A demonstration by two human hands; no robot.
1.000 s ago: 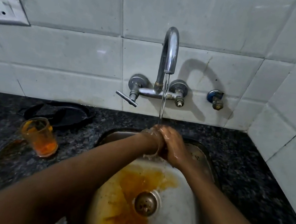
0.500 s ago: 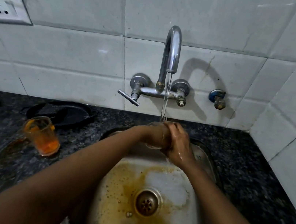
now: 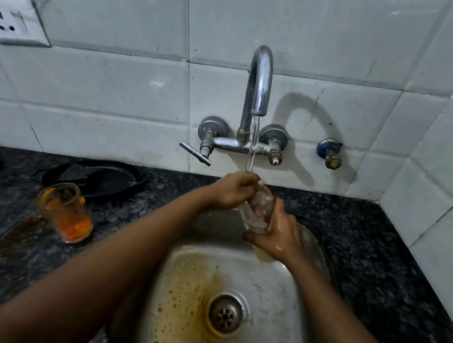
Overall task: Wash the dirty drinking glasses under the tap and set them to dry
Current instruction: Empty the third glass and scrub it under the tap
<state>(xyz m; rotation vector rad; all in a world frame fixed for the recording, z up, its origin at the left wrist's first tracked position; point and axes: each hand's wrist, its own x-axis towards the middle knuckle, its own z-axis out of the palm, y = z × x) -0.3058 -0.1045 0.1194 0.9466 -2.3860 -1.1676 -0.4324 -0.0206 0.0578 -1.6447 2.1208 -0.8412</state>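
Under the tap (image 3: 257,88), the right hand (image 3: 278,232) grips a tilted glass (image 3: 258,208) so the left hand (image 3: 231,191), curled at its rim, can rub it in the stream.

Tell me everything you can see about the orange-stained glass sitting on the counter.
The orange-stained clear tumbler stands upright on the dark speckled stone counter, left of the steel sink and in front of a black pan. It tapers toward its base, looks like glass or clear plastic, and holds orange residue at the bottom with smears up its walls. A brownish wet patch lies beside it. Neither hand touches it.
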